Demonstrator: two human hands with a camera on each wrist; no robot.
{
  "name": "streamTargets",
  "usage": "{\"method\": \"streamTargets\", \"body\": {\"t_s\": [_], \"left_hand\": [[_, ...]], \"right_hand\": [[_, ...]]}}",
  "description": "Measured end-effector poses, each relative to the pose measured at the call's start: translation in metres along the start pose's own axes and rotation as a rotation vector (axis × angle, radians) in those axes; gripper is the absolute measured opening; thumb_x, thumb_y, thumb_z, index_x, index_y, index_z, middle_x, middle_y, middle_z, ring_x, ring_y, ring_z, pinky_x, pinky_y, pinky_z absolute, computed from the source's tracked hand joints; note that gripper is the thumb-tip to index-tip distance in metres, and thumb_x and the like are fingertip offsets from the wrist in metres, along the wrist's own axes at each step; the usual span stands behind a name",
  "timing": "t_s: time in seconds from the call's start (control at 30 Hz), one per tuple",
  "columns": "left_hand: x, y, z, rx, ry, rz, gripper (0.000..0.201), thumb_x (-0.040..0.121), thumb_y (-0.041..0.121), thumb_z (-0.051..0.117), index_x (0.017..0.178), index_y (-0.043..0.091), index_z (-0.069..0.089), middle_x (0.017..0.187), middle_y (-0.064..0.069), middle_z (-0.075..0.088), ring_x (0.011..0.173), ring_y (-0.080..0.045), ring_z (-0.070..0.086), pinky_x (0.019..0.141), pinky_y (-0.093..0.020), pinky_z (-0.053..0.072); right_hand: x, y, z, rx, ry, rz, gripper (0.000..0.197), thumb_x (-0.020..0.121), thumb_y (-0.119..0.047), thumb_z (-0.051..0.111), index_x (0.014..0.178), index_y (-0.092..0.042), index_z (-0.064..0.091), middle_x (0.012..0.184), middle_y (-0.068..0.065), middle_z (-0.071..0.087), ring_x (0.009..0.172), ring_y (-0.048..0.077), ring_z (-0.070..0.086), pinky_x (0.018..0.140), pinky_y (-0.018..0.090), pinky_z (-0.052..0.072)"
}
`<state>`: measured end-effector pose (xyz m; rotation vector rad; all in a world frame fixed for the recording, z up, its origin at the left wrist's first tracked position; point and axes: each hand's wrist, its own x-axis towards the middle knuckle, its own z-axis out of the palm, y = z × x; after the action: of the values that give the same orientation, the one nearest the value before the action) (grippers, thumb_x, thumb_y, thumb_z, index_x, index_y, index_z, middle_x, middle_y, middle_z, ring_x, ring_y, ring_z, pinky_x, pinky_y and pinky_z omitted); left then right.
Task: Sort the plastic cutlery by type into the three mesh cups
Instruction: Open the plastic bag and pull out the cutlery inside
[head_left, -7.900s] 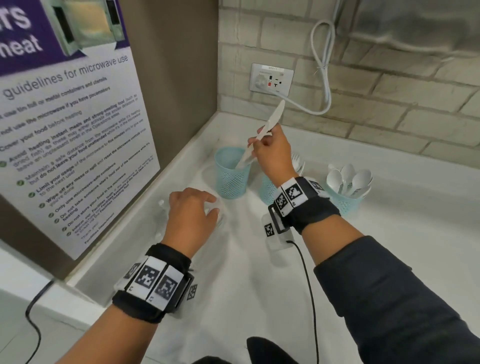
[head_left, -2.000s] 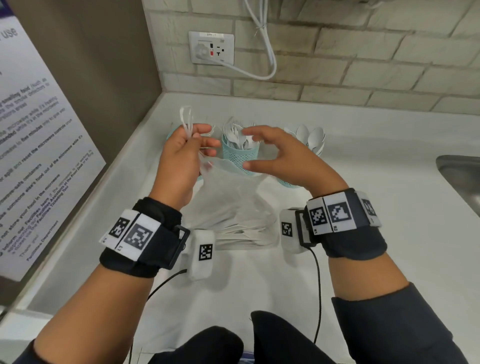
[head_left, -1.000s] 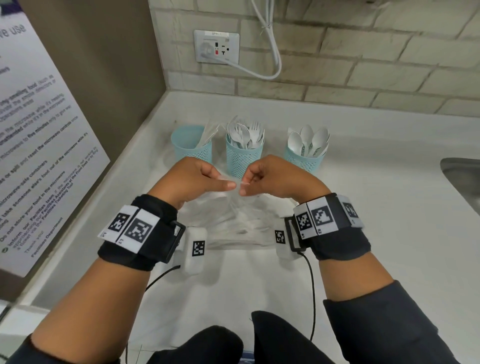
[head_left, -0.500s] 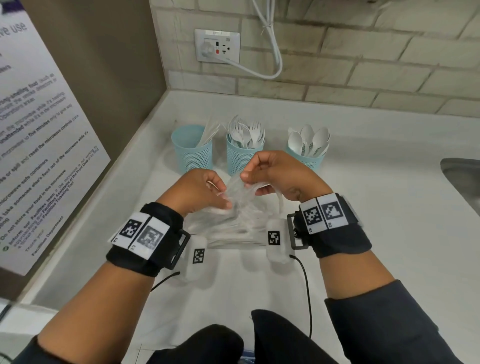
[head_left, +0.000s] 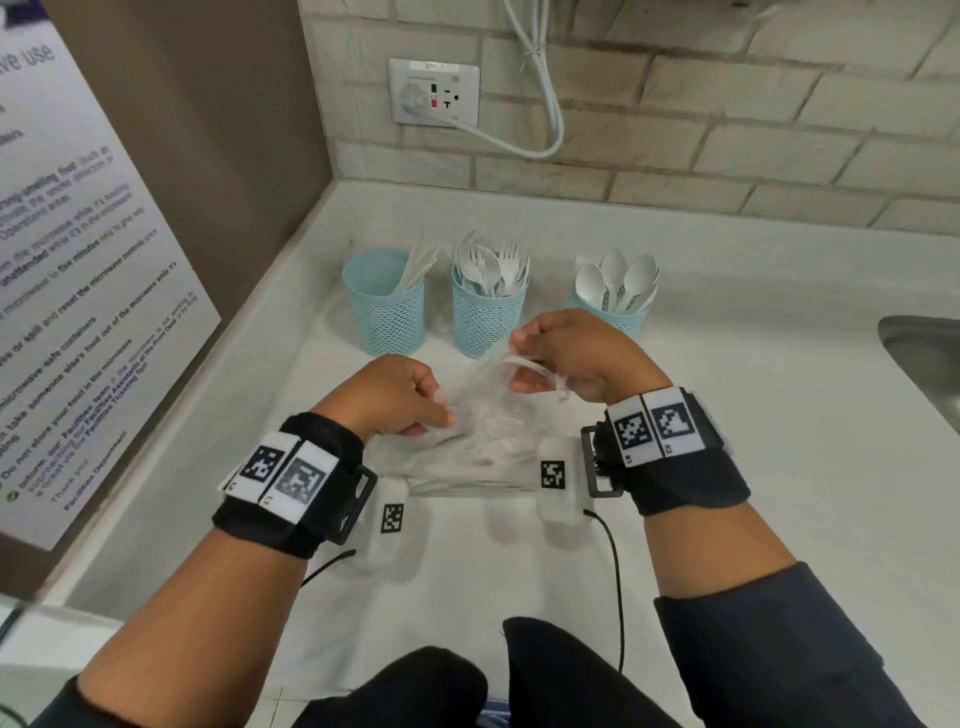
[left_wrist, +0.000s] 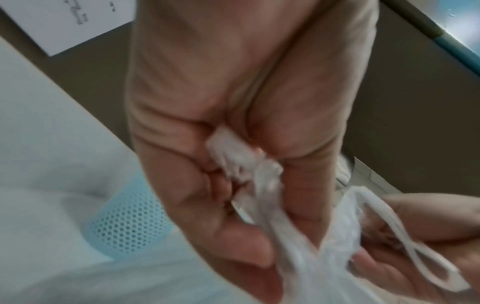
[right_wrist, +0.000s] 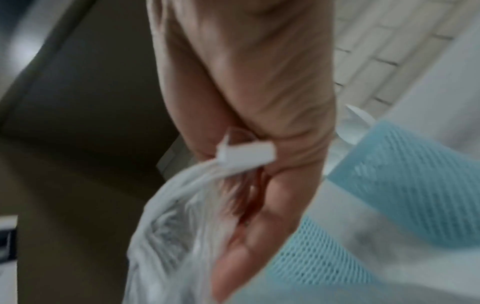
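Three light-blue mesh cups stand in a row at the back of the white counter: the left cup (head_left: 389, 312) holds knives, the middle cup (head_left: 487, 319) holds forks, the right cup (head_left: 613, 317) holds spoons. In front of them lies a clear plastic bag (head_left: 478, 436) with white cutlery inside. My left hand (head_left: 400, 400) grips the bag's left handle (left_wrist: 233, 152) in a closed fist. My right hand (head_left: 566, 358) pinches the bag's other handle (right_wrist: 244, 156), a white loop, and holds it higher than the left one. The bag's mouth stretches between both hands.
A brown panel with a microwave notice (head_left: 78, 291) walls off the left side. A socket (head_left: 435, 91) with a white cable (head_left: 540, 104) sits on the brick wall behind. The edge of a steel sink (head_left: 924, 364) shows at the right.
Over the last second my hands moved apart from touching; the right hand rose with its handle and the left hand dropped slightly, pulling the bag's mouth wider. The cups have not moved.
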<state>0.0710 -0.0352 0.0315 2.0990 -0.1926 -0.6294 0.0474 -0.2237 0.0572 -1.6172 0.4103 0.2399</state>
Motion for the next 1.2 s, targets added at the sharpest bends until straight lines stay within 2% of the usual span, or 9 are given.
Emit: {"method": "streamTargets", "body": {"t_s": [0.23,0.33,0.43,0.53,0.63,0.77,0.9,1.07,1.2], "left_hand": [[0.001,-0.007,-0.004,-0.448,-0.224,-0.062,0.017,0.075,0.01,0.07,0.072,0.013,0.053,0.073,0.001,0.066,0.069,-0.005,0.066,0.062,-0.014,0.054],[0.002,-0.008,-0.006,-0.719,-0.179,-0.11,0.016,0.086,0.011,0.059,0.073,0.011,0.051,0.071,0.001,0.069,0.068,-0.004,0.068,0.059,-0.016,0.056],[0.003,-0.011,-0.003,-0.845,-0.106,-0.145,0.023,0.089,-0.002,0.052,0.07,0.01,0.048,0.061,0.001,0.069,0.059,-0.003,0.068,0.055,-0.016,0.056],[0.004,-0.014,-0.004,-1.008,-0.122,-0.185,0.017,0.091,0.0,0.048,0.077,0.008,0.054,0.061,0.0,0.069,0.058,-0.007,0.069,0.062,-0.025,0.058],[0.007,-0.017,-0.012,-1.162,-0.101,-0.185,0.02,0.095,0.008,0.045,0.078,0.005,0.056,0.065,-0.002,0.068,0.062,-0.013,0.07,0.064,-0.039,0.058],[0.013,-0.023,-0.022,-1.382,-0.027,-0.238,0.011,0.092,0.006,0.048,0.081,0.007,0.051,0.064,-0.003,0.054,0.05,-0.019,0.065,0.051,-0.033,0.058],[0.01,-0.026,-0.02,-1.229,-0.183,-0.24,0.033,0.057,0.008,0.083,0.074,0.01,0.055,0.05,0.005,0.037,0.034,-0.003,0.035,0.036,-0.012,0.038],[0.008,-0.023,-0.013,-0.497,0.029,-0.181,0.009,0.081,0.013,0.068,0.083,0.017,0.06,0.074,0.003,0.056,0.045,0.0,0.047,0.044,-0.009,0.043],[0.009,-0.021,-0.014,-0.63,0.042,-0.171,0.007,0.086,0.019,0.063,0.085,0.013,0.06,0.071,0.002,0.067,0.054,-0.003,0.063,0.055,-0.017,0.054]], "right_hand": [[0.004,0.018,0.001,0.57,-0.187,0.156,0.025,0.094,0.007,0.038,0.079,-0.004,0.054,0.073,0.016,0.067,0.066,0.023,0.069,0.06,0.032,0.058],[0.005,0.027,-0.002,0.777,-0.165,0.227,0.025,0.094,0.009,0.033,0.085,0.003,0.056,0.066,0.021,0.068,0.055,0.026,0.069,0.055,0.036,0.057],[0.016,0.039,-0.003,0.964,-0.087,0.277,0.013,0.083,0.013,0.048,0.086,0.009,0.061,0.064,0.021,0.067,0.049,0.025,0.066,0.052,0.031,0.055],[0.023,0.047,-0.008,0.832,-0.062,0.316,0.01,0.066,0.007,0.074,0.075,0.004,0.072,0.065,0.008,0.068,0.055,0.013,0.061,0.055,0.02,0.049],[0.016,0.042,-0.013,0.423,-0.156,0.286,0.025,0.081,-0.035,0.063,0.08,-0.01,0.067,0.058,-0.004,0.06,0.037,0.002,0.035,0.03,0.011,0.024],[0.008,0.033,-0.023,-0.216,-0.181,0.286,0.03,0.077,-0.039,0.069,0.083,-0.015,0.052,0.048,-0.004,0.037,0.036,0.004,0.019,0.03,0.008,0.011],[0.012,0.032,-0.029,0.222,0.011,0.279,0.014,0.09,-0.017,0.058,0.081,-0.01,0.051,0.067,0.002,0.043,0.05,0.008,0.043,0.036,0.016,0.044],[0.012,0.036,-0.029,0.638,-0.025,0.27,0.027,0.097,-0.015,0.044,0.073,-0.005,0.052,0.058,0.013,0.066,0.052,0.027,0.068,0.048,0.044,0.055],[0.017,0.043,-0.025,0.726,0.006,0.273,0.027,0.098,-0.013,0.04,0.077,-0.006,0.054,0.064,0.013,0.07,0.056,0.028,0.07,0.046,0.045,0.054]]}}
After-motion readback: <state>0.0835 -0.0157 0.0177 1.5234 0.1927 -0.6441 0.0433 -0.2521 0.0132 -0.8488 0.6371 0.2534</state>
